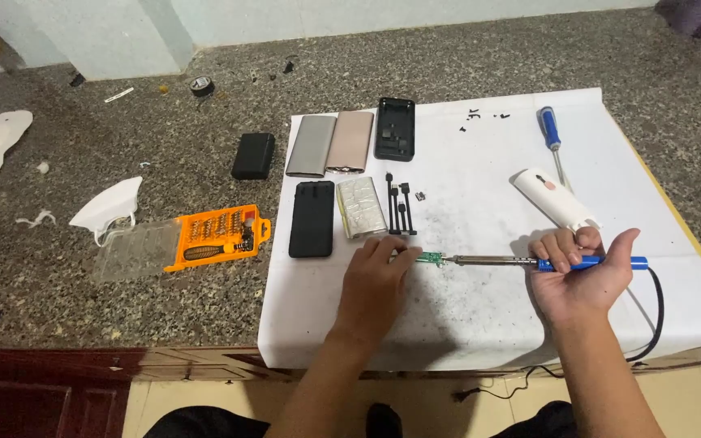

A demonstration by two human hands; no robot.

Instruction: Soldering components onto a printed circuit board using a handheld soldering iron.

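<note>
Looking down at a speckled stone tabletop (83,284) partly covered by a white sheet (480,316). Left hand (373,284) resting palm down on the sheet, fingers (389,246) pinching down on a small green circuit board (427,259) and pinning it flat near the sheet's middle. Right hand (584,276) gripping a soldering iron (529,261) by its blue handle, fingers curled tight around it, thumb sticking up. Metal shaft of the iron lying level, pointing left, tip touching or almost touching the right edge of the green board; cannot tell which. Black cord (657,312) looping from the handle's end over the sheet's front edge.

Lying just above the right hand: a white oblong casing (553,197), tilted. Farther up, a blue-handled screwdriver (552,134). Sitting toward the back of the sheet: two flat metallic power banks (330,144) side by side, a black shell (394,128), a black slab (311,219), a silver battery pack (362,208) and short black cables (399,207). Resting off the sheet to the left: an orange bit set (217,235) with clear lid open, and a small black box (253,155).
</note>
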